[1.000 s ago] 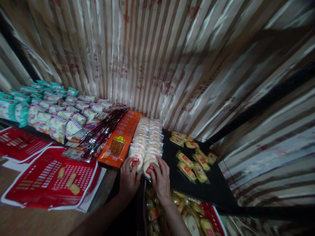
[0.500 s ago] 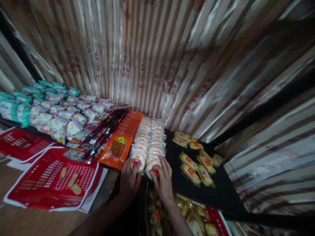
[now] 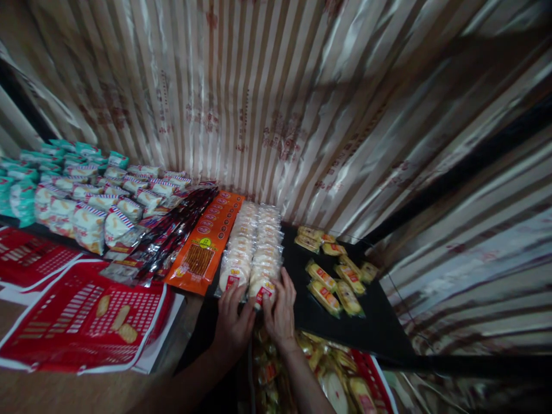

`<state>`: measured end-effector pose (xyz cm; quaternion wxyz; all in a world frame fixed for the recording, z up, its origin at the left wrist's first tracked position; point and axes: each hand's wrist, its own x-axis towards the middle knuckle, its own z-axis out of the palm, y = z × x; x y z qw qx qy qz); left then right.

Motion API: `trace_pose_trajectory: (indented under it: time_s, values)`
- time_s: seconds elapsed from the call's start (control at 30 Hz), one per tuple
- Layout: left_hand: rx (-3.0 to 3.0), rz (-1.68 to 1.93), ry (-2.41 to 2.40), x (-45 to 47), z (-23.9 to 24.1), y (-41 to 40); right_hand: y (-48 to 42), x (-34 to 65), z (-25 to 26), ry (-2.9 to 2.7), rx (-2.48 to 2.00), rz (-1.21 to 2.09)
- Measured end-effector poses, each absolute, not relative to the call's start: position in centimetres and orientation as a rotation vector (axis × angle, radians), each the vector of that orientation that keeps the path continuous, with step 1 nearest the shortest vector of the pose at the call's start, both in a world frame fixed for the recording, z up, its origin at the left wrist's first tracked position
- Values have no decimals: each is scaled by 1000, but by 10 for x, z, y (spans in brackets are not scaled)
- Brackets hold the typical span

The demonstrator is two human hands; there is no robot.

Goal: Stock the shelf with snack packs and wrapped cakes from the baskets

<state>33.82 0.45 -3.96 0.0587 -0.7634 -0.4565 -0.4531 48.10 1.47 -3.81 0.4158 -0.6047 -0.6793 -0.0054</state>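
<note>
Two rows of clear-wrapped white round cakes point(image 3: 254, 247) lie on a black shelf point(image 3: 379, 328). My left hand point(image 3: 233, 322) rests below the nearest pack of the left row point(image 3: 230, 277), fingers reaching up to its edge. My right hand point(image 3: 280, 310) is closed around the nearest pack of the right row point(image 3: 262, 287), thumb and fingers pinching its red-labelled end. Both hands touch each other at the shelf's front edge.
Yellow wrapped snacks point(image 3: 332, 282) lie scattered to the right on the shelf. Orange packets point(image 3: 207, 247), dark packets point(image 3: 172, 236) and white and teal bags point(image 3: 86, 201) fill the left. A red basket point(image 3: 86, 316) holds three biscuits; another red basket point(image 3: 345, 385) of snacks sits below. Striped curtain point(image 3: 276, 103) behind.
Both hands have slid slightly towards each other at the front of the cake rows. The left hand has dropped off the left pack; the right still pinches the right one.
</note>
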Motion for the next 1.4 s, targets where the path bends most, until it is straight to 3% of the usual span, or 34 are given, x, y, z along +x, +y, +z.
trace_pose_trajectory:
  time_s: [0.43, 0.67, 0.93, 1.27, 1.4]
  values:
    - [-2389, -1241, -1198, 361, -66, -2, 16, 494, -34, -1503, -1551, 249]
    - [-2447, -1258, -1178, 359, -77, -7, 83, 514, 3, -1649, -1636, 252]
    - [-2417, -1183, -1255, 366, -75, -7, 135, 531, 10, -1765, -1617, 656]
    - [-2287, -1324, -1326, 381, -76, 2, 136, 534, 15, -1856, -1640, 517]
    - [-2171, -1464, -1394, 394, -89, 6, 159, 538, 21, -1904, -1586, 281]
